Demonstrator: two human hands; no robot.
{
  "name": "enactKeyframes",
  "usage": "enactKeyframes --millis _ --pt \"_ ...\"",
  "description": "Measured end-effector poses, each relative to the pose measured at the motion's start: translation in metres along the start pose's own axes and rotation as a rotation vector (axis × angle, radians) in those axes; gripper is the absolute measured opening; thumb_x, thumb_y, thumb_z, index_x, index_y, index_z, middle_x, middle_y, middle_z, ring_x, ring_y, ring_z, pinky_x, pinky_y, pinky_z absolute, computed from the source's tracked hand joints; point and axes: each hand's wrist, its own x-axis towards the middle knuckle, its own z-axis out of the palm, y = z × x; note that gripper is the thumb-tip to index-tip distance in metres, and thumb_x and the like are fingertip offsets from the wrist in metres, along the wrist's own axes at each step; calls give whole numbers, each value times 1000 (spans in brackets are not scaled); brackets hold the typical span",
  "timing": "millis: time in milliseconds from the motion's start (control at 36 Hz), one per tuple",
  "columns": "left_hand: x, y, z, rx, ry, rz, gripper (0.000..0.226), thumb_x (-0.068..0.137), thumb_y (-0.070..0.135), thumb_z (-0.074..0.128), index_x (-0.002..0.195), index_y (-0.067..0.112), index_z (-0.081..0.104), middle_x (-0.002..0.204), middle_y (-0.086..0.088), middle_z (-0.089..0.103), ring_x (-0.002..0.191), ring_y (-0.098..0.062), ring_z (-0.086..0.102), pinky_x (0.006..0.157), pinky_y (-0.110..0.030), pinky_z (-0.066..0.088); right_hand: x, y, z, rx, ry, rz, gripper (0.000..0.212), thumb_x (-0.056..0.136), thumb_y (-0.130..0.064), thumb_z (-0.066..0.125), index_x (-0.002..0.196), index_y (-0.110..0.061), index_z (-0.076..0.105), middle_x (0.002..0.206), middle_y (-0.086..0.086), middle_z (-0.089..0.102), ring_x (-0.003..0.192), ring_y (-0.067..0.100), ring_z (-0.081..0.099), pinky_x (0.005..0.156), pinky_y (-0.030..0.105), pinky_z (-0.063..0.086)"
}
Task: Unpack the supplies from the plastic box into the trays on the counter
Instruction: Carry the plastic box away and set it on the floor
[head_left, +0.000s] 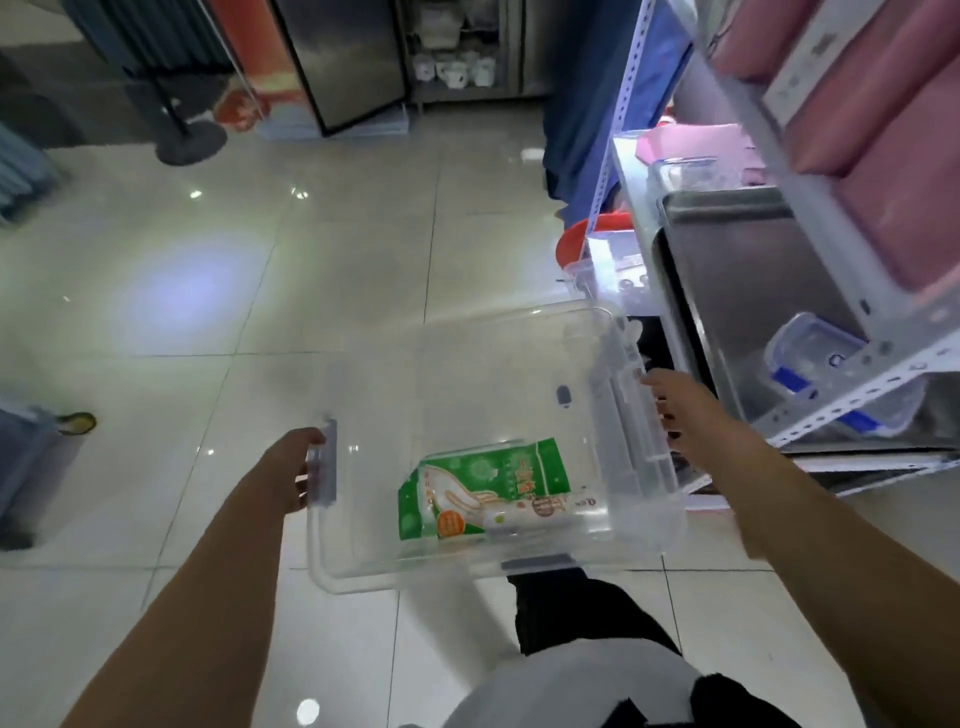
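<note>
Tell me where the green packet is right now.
In the head view, the green packet lies on the bottom of the clear plastic box, toward its near side, between the left hand and right hand gripping the box's ends.

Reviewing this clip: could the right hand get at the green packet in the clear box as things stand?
Probably not right now. The right hand grips the rim of the clear plastic box, and the left hand holds the opposite handle. The box has no lid on, so the green packet lies uncovered, but letting go would likely tip it.
</note>
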Motion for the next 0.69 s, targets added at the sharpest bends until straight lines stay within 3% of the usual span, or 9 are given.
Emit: enactKeyframes --millis 139,222,278,389,472,528,611,694 --pt "78 127 32 133 0 34 17 79 32 63 87 17 60 83 -8 57 67 -24 56 58 -31 49 92 -54 35 111 40 34 35 85 -40 65 109 -15 64 86 3 64 73 20 59 55 27 44" --pt "111 202 53 236 -17 24 15 82 31 62 87 17 59 81 -8 56 66 -24 55 57 -29 50 143 -87 55 207 92 97 22 86 -34 63 98 -16 57 77 1 56 62 17 53 43 21 44" --pt "128 251 70 310 -25 28 13 85 30 62 88 18 58 80 -8 55 64 -23 54 55 -28 49 170 -109 64 258 115 139 24 85 -32 64 101 -17 53 75 2 51 59 17 50 46 22 42" --pt "160 341 105 394 -42 79 12 89 24 59 97 15 57 83 -9 52 66 -23 51 60 -31 46 216 -144 79 331 207 175 23 84 -30 66 80 -22 45 70 2 42 55 16 41 46 25 36" --pt "184 397 133 478 -65 110 18 90 22 57 106 14 55 87 -10 51 70 -23 50 64 -31 45 248 -156 90 392 269 203 24 82 -28 68 96 -9 63 84 12 59 69 25 57 59 29 49" --pt "205 432 155 529 -90 123 18 90 20 57 107 13 54 85 -10 51 69 -24 50 63 -32 43 268 -158 98 434 315 233 38 83 -29 68 113 -7 62 101 14 61 90 31 59 79 37 50" --pt "247 475 190 657 -122 170 14 91 16 57 104 13 55 83 -9 53 68 -23 49 61 -31 41 293 -150 115 496 363 302 47 83 -32 66 125 -11 58 117 11 59 109 32 55 96 41 45" --pt "289 514 228 784 -171 209 4 91 14 56 95 15 56 84 -9 51 64 -22 45 61 -30 38 314 -143 139 590 444 339 41 85 -29 65 123 -13 58 114 8 56 94 24 54 84 37 44"
